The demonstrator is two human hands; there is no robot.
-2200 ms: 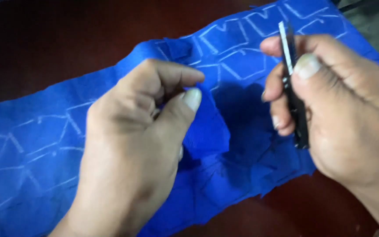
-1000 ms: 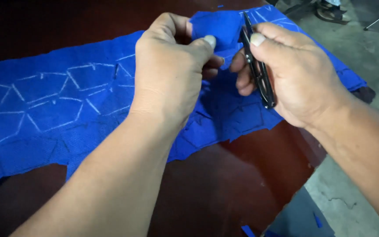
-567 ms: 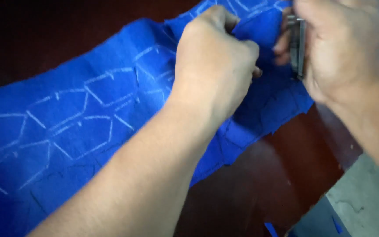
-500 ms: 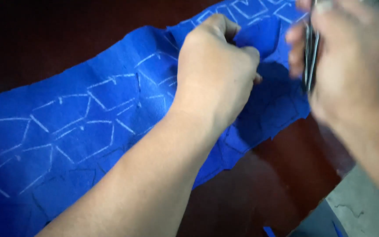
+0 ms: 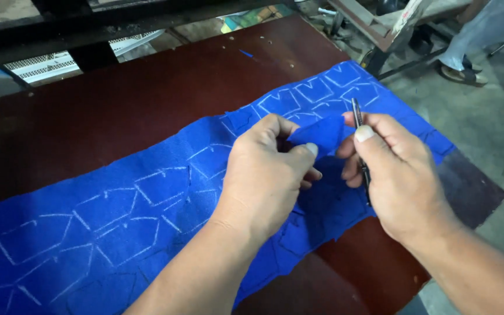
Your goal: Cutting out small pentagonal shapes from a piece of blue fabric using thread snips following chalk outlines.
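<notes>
A long strip of blue felt-like cloth marked with white chalk outlines (image 5: 118,221) lies flat on the dark reddish-brown wooden tabletop (image 5: 118,116); its long axis runs from about eight o'clock at the near left edge up to about two o'clock at the far right corner; no container shows among these things. Near the middle, the left hand (image 5: 266,175) has thumb and fingers pressed together, pinching a small raised flap of the same blue cloth (image 5: 321,135) lifted off the strip. Just to its right, at three o'clock, the right hand (image 5: 401,175) is closed around a slim dark metal cutting tool (image 5: 359,131), thumb laid along it; the tool's tip points toward twelve o'clock, touching the flap's right edge.
</notes>
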